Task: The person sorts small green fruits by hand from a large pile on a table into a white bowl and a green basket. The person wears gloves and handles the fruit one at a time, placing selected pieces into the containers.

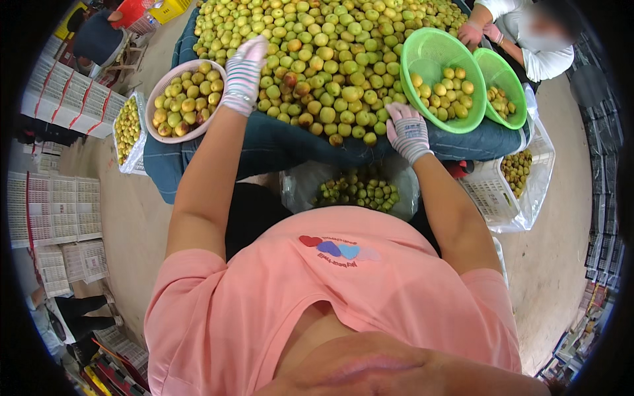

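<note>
A heap of small round green-yellow fruits (337,59), like jujubes, some with brown-red patches, covers the cloth-draped table before me. My left hand (245,76), in a striped knit glove, is over the heap's left edge beside a pink basket (152,121) of the same fruits. Its fingers are close together, and whatever lies under them is hidden. At the front edge of the heap, my right hand (409,129), in a matching glove, touches the fruits with its palm turned away. Right of it a light green basket (413,52) leans tilted, partly filled with yellower fruits.
A second green basket (515,94) stands by a co-worker's gloved hands (470,35). Below the table edge is a plastic-lined container (297,185) of greener fruits. Lined crates of fruits flank the table, a white crate (488,198) at right. Stacked crates (64,208) stand far left.
</note>
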Tool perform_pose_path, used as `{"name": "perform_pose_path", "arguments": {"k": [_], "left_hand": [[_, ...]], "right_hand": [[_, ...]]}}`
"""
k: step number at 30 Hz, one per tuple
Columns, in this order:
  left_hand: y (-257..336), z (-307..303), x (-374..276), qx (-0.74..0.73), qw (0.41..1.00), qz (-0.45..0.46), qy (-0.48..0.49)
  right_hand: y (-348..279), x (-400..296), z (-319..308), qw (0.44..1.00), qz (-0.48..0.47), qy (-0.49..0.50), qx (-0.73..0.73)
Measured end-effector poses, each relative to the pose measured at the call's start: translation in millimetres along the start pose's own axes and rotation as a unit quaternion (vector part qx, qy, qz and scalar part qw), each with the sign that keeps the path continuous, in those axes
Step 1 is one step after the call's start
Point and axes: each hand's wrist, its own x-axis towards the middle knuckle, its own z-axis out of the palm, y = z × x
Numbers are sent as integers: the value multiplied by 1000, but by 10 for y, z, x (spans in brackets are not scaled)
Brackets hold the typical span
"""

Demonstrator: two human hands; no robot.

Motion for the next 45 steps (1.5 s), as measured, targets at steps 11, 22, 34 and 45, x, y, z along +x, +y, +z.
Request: {"name": "perform_pose_path", "arguments": {"k": [11, 22, 34, 45], "left_hand": [[-481, 816, 1800, 487, 866, 106, -42], [-152, 1584, 2713, 764, 627, 28, -152], [-215, 1654, 2292, 730, 657, 23, -188], [-486, 1008, 2124, 110, 993, 22, -32]], "right_hand": [[21, 147, 25, 998, -25, -51, 38], [39, 157, 47, 993, -6, -112, 45], [17, 201, -19, 990, -4, -121, 75], [64, 148, 74, 996, -30, -54, 69]]}}
